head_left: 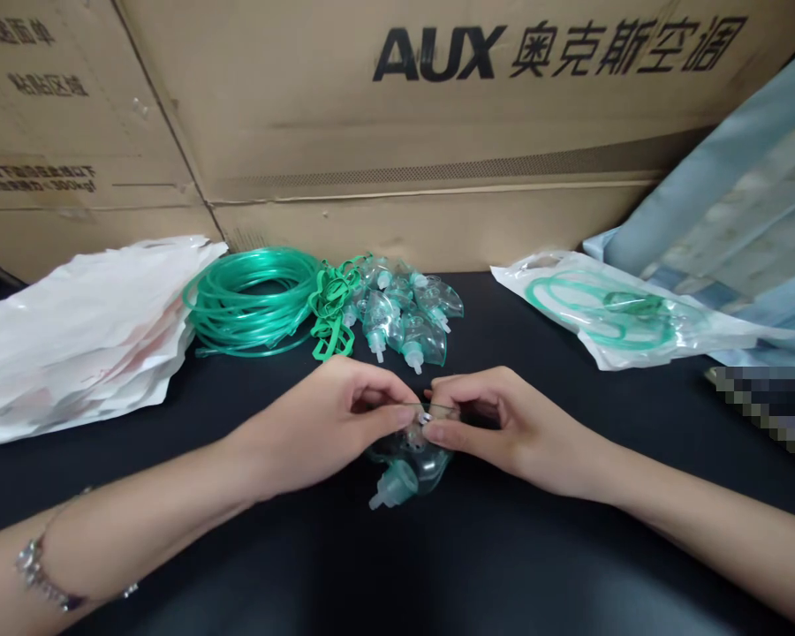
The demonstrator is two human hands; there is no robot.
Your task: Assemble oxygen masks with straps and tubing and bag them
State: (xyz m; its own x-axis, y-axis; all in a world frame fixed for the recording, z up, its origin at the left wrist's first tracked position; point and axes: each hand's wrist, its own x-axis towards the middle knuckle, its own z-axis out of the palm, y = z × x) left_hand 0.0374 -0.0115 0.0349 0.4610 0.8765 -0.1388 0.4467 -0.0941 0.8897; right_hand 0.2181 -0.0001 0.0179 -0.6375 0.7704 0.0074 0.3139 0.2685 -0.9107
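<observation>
At six o'clock on the black table [397, 574], two hands are gripping a clear mask [432, 475]: the left hand [335, 417] is pinching its upper edge from ten o'clock, the right hand [500, 415] from two, and a small pale strip [425, 419] is showing between them. Uneven pulling there could set the strip crooked or work it loose; pressing too hard could crease the thin plastic. Toward seven o'clock the spout [395, 484] is jutting out unheld, so one slipping grip could twist the mask round. Beyond, at twelve, more masks [403, 311] are lying heaped; at eleven, green straps [335, 305] are lying loosely piled beside coiled tubing [252, 325], where careless reaching could snag a loop.
</observation>
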